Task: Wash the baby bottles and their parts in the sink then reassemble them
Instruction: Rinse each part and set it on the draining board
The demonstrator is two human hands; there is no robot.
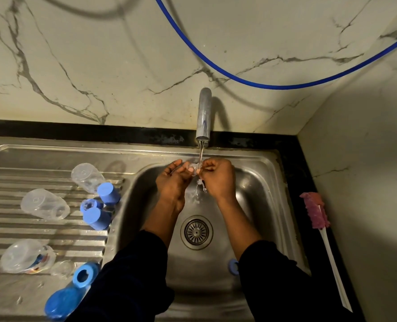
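— How far along is the wash?

— About midway, I judge. In the centre of the frame the left hand [174, 180] and the right hand [219, 180] meet under the water stream [200, 153] running from the tap [203, 112]. Both have their fingers curled and pinch a small clear part [192, 169] between them. It may be a teat, but it is too small to be sure.

— And the bottles?

— All three are at the left of the frame, lying on their sides on the ribbed drainboard [18, 231]: the upper bottle [88, 176], the middle bottle [45, 204] and the lower bottle [26, 256]. None has a top on.

— The blue pieces?

— The upper blue cap [108, 192], the lower blue cap [97, 218] and a small blue ring [89, 204] between them sit left of centre, just beside the sink basin [257, 182]. At the lower left are a larger blue ring [83, 275], a blue lid [61, 300] and a clear teat [62, 267]. A further blue collar [233, 266] lies in the basin at the lower centre, half hidden by the right sleeve.

— So what's left?

— That collar probably needs rinsing. I can't tell whether the drainboard pieces are clean. Reassembly hasn't begun. The pink brush [314, 212] lies at the right of the frame, well apart from both hands.
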